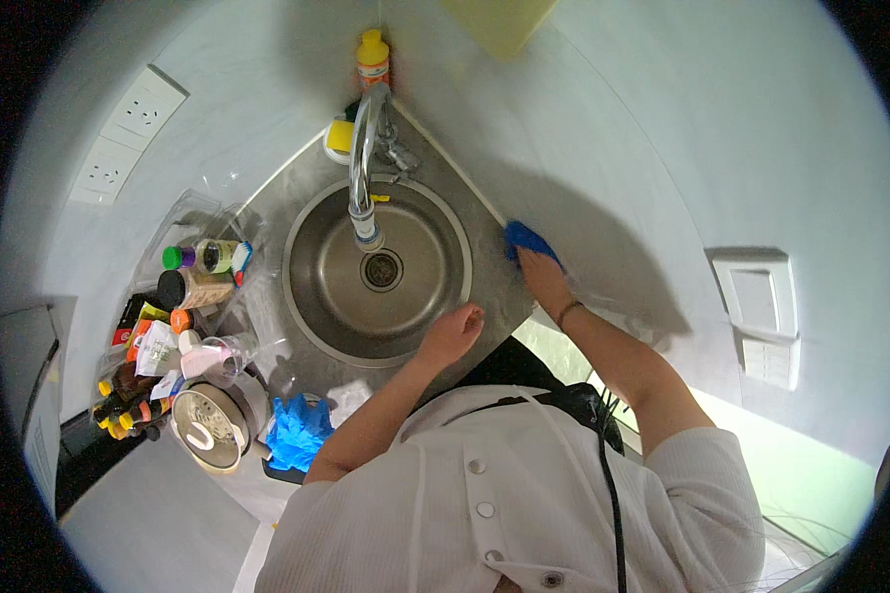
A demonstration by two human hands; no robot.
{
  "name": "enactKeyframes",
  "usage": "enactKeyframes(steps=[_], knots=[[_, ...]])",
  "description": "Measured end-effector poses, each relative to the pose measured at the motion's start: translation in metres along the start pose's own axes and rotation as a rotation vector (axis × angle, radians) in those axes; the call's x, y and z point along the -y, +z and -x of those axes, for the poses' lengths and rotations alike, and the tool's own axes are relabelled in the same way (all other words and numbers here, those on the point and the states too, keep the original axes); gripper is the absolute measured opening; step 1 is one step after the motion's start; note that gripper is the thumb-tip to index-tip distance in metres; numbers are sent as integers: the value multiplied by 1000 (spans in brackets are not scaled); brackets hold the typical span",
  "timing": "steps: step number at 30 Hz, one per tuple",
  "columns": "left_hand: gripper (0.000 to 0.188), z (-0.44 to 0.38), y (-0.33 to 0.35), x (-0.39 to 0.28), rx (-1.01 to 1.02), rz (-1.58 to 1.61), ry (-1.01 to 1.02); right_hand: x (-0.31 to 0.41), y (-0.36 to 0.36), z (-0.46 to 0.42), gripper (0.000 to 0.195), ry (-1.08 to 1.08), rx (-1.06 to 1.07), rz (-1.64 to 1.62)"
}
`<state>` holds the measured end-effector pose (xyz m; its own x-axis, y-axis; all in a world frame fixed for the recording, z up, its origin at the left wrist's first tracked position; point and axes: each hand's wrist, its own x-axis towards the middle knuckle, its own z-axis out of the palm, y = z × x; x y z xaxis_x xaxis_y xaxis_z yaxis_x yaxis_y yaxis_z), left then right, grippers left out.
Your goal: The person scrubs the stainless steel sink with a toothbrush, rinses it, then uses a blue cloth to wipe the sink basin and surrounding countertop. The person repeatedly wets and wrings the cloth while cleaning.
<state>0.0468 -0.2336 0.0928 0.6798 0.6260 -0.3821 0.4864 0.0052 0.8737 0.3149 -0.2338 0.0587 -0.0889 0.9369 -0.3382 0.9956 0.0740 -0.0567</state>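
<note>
My right hand point(543, 280) presses a blue cloth point(532, 241) against the pale wall, just above the right edge of the grey countertop point(498, 296). The cloth hides its fingertips. Curled loosely, my left hand point(454, 335) is over the front right rim of the round steel sink point(378, 270), with no object visible in it. Whether it touches the rim or counter I cannot tell. A chrome faucet point(363, 163) arches over the basin.
Left of the sink stand a clear plastic organizer point(156, 244) with jars and bottles, a lidded pot point(208, 426) and a crumpled blue cloth or bag point(297, 432). A yellow sponge point(340, 137) and a yellow-capped bottle point(373, 61) are in the back corner. A wall switch point(755, 298) is at right.
</note>
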Motion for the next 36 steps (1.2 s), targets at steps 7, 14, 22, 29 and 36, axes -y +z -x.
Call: enactKeyframes(steps=[7, 14, 22, 29, 36], knots=[[29, -5, 16, 9, 17, 39, 55, -52, 47, 76, 47, -59, 39, 305], [24, 9, 15, 16, -16, -21, 57, 34, -84, -53, 49, -149, -238, 599], [25, 10, 25, 21, -98, 29, 149, 86, -233, -118, 49, -23, -741, 529], [24, 13, 36, 10, -25, -32, 104, -18, -20, 12, 48, -39, -92, 465], [25, 24, 39, 34, -55, 29, 100, 51, -142, -56, 54, -98, -418, 630]])
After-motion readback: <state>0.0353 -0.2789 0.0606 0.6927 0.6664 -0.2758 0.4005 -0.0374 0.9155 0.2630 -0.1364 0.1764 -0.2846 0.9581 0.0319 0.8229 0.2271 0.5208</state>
